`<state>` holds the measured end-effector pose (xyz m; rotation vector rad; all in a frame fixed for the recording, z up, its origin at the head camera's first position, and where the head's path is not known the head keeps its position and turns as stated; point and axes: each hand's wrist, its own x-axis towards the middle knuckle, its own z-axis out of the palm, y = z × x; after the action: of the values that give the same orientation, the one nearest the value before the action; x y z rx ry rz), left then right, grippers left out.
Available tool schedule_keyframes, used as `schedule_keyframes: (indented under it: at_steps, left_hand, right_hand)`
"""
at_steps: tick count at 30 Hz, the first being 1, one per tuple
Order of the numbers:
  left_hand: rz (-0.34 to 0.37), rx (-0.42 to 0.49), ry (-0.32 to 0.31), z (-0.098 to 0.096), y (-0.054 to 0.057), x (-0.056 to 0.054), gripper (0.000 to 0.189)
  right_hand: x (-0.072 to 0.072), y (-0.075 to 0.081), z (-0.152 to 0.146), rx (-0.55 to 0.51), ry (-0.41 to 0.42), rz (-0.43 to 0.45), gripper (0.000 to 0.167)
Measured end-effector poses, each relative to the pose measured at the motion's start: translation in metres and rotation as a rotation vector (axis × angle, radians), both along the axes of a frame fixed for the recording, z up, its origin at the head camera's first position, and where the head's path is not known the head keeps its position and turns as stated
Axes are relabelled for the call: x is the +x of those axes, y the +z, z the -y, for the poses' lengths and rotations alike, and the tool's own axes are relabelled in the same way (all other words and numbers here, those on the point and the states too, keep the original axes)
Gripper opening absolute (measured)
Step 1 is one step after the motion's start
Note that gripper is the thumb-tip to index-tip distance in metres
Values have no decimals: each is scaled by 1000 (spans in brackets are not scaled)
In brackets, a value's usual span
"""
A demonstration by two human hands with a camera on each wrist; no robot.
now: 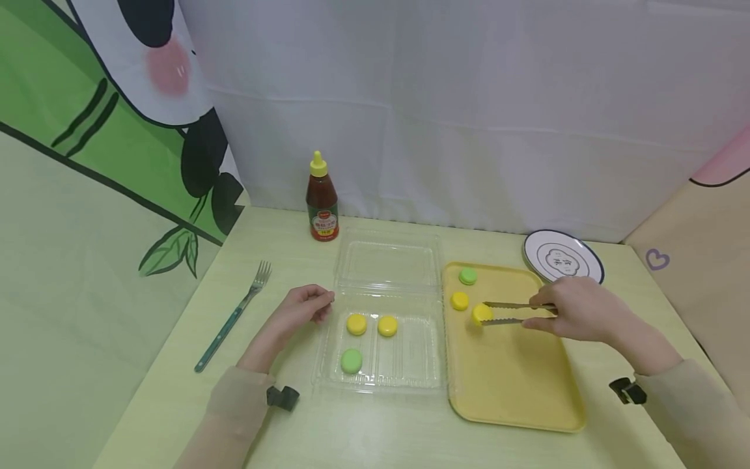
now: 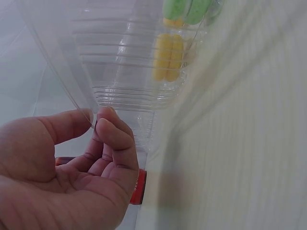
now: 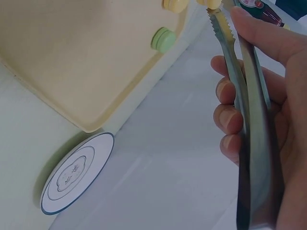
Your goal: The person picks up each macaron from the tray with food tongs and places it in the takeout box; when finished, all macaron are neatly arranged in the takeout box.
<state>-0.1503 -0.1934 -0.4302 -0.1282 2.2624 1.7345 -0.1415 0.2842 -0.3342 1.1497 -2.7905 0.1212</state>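
My left hand (image 1: 301, 307) pinches the left edge of a clear plastic clamshell box (image 1: 410, 365) between thumb and forefinger. The box lies with its lid folded back; two yellow macarons (image 1: 357, 324) and a green macaron (image 1: 351, 361) sit in it. In my right hand (image 1: 583, 309) are metal tongs (image 3: 256, 158), their serrated tips on either side of a yellow macaron (image 1: 482, 314) over the yellow tray (image 1: 515, 384). Whether that macaron still touches the tray I cannot tell. Another yellow macaron (image 1: 459, 300) and a green macaron (image 1: 467, 276) rest at the tray's upper left.
A sauce bottle (image 1: 323, 205) with a yellow cap stands behind the box. Left of my left hand lies a fork (image 1: 234, 319) with a green handle. A white plate (image 1: 562, 255) with a dark rim is behind the tray, near the back curtain (image 1: 422, 130).
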Motion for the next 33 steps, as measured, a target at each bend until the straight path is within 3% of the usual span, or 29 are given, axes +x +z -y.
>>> schedule_keyframes:
  at_steps: [9, 19, 33]
  left_hand:
    - [3, 8, -2, 0, -1, -1, 28]
    - [-8, 9, -5, 0, 0, 0, 30]
    - [-8, 2, -1, 0, 0, 0, 29]
  right_hand:
    - [-1, 9, 10, -16, 44, -30, 55]
    - [-2, 17, 31, -6, 77, -47, 54]
    - [-5, 13, 57, 1, 138, -42, 51]
